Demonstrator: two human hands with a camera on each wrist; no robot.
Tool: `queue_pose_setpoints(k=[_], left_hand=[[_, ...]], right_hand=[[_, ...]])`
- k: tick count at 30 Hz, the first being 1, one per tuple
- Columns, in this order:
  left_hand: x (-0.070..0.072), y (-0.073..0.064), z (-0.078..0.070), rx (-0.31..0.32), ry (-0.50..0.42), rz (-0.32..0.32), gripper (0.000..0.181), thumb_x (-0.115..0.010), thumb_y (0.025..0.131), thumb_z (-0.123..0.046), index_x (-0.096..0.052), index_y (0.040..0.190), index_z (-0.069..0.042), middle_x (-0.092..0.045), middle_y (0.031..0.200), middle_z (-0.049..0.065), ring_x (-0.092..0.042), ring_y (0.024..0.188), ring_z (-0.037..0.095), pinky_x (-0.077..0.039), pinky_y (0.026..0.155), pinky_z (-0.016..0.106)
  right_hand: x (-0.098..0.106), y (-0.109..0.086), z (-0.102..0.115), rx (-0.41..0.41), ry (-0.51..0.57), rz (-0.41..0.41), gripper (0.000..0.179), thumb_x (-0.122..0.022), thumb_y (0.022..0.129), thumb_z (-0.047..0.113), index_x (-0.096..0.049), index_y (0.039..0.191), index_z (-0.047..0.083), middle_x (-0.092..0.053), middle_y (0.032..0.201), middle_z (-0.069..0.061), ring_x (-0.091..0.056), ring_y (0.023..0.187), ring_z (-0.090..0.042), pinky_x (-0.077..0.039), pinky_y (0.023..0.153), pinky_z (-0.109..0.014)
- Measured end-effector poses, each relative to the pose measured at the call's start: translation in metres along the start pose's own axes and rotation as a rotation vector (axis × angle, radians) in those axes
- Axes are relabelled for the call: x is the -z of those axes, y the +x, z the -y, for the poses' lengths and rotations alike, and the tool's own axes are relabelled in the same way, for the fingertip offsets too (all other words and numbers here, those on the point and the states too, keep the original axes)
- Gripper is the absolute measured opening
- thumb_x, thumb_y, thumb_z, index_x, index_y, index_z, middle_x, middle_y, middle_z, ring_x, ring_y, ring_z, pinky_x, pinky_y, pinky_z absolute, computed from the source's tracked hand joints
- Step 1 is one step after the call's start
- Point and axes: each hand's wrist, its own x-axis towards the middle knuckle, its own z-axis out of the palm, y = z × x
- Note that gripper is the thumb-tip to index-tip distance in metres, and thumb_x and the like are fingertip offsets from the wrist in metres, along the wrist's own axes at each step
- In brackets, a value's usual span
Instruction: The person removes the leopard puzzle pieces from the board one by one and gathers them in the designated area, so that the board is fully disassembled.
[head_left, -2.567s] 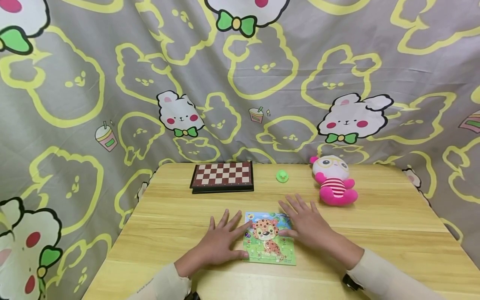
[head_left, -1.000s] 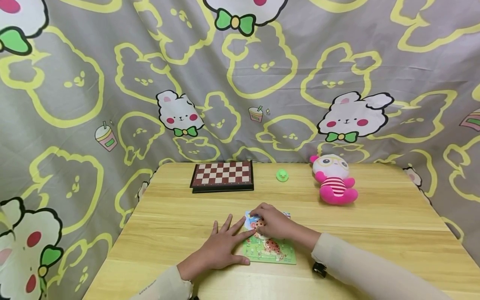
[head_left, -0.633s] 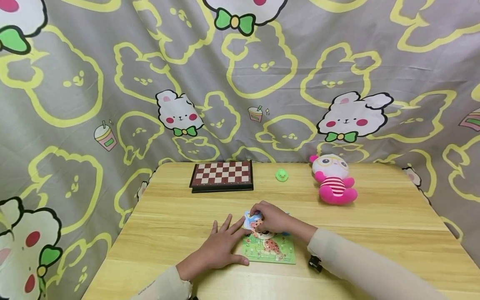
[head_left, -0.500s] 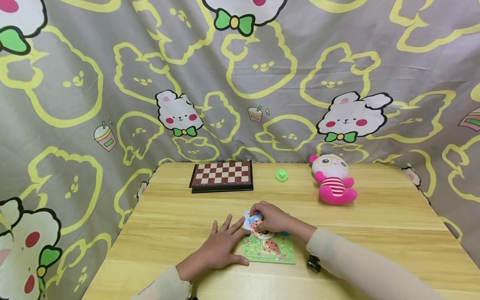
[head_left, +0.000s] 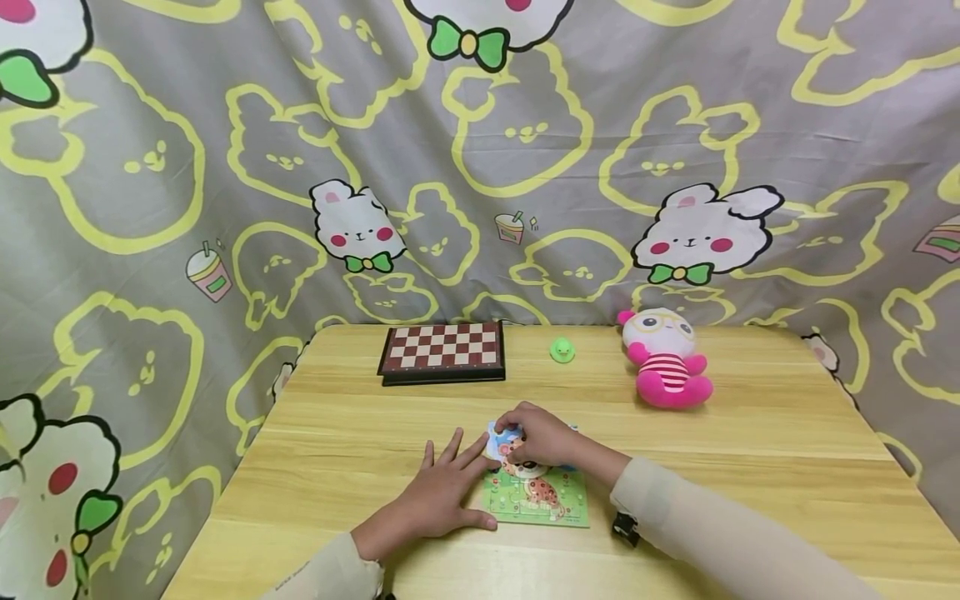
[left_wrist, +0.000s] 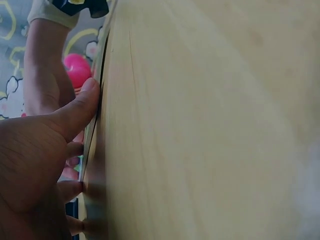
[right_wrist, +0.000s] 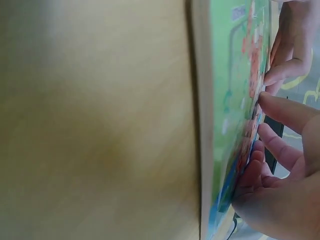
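Note:
A jigsaw puzzle (head_left: 540, 504) with a spotted leopard cub on a green and blue ground lies flat on the table. My right hand (head_left: 543, 437) covers its upper part, fingers bent, thumb and fingertips pinching at a piece near the top left. In the right wrist view, thumb and forefinger tips of the right hand (right_wrist: 280, 185) touch the puzzle's face (right_wrist: 225, 110) a little apart. My left hand (head_left: 442, 492) rests with spread, straight fingers at the puzzle's left edge. Its thumb (left_wrist: 82, 105) lies along the edge in the left wrist view.
Behind the puzzle on the wooden table (head_left: 337, 433) stand a folded chessboard box (head_left: 442, 350), a small green rubber duck (head_left: 562, 350) and a pink plush toy (head_left: 666, 367). A patterned grey curtain (head_left: 420, 150) hangs along the back edge.
Since the first frame my right hand has moved left from the puzzle's right edge onto its upper left part, and its fingers have bent. Over the last second both hands stay nearly still.

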Motion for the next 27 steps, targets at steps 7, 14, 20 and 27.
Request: queue_pose_setpoints(k=[7, 14, 20, 27], left_hand=[[-0.001, 0.000, 0.001, -0.002, 0.002, 0.006, 0.083, -0.061, 0.083, -0.078, -0.046, 0.152, -0.034, -0.018, 0.173, 0.001, -0.009, 0.157, 0.046, -0.014, 0.109, 0.084], [-0.001, 0.001, 0.001, -0.005, -0.006, 0.004, 0.084, -0.060, 0.083, -0.078, -0.045, 0.153, -0.034, -0.017, 0.173, 0.001, -0.008, 0.157, 0.046, -0.013, 0.109, 0.084], [-0.002, 0.002, 0.002, -0.007, -0.003, 0.002, 0.084, -0.060, 0.083, -0.078, -0.045, 0.153, -0.034, -0.016, 0.173, 0.001, -0.008, 0.157, 0.046, -0.012, 0.109, 0.084], [-0.002, 0.002, 0.002, -0.008, -0.001, -0.002, 0.083, -0.060, 0.083, -0.078, -0.046, 0.152, -0.034, -0.017, 0.173, 0.002, -0.008, 0.156, 0.047, -0.013, 0.109, 0.085]], right_hand=[[0.001, 0.001, 0.005, -0.015, -0.012, 0.010, 0.039, -0.087, 0.080, 0.008, -0.068, 0.114, 0.013, -0.057, 0.109, -0.007, -0.052, 0.091, -0.019, -0.049, 0.081, -0.039], [0.003, 0.004, 0.007, -0.033, 0.023, 0.013, 0.039, -0.088, 0.079, 0.005, -0.066, 0.111, 0.012, -0.054, 0.111, -0.009, -0.051, 0.094, -0.021, -0.049, 0.082, -0.039], [0.006, 0.004, 0.005, -0.010, 0.060, 0.026, 0.041, -0.086, 0.080, 0.002, -0.064, 0.113, 0.013, -0.056, 0.109, -0.007, -0.052, 0.096, -0.022, -0.049, 0.083, -0.041], [0.013, 0.005, -0.003, -0.011, 0.107, 0.067, 0.044, -0.068, 0.083, -0.012, -0.067, 0.122, 0.007, -0.062, 0.115, -0.006, -0.054, 0.098, -0.022, -0.046, 0.085, -0.038]])
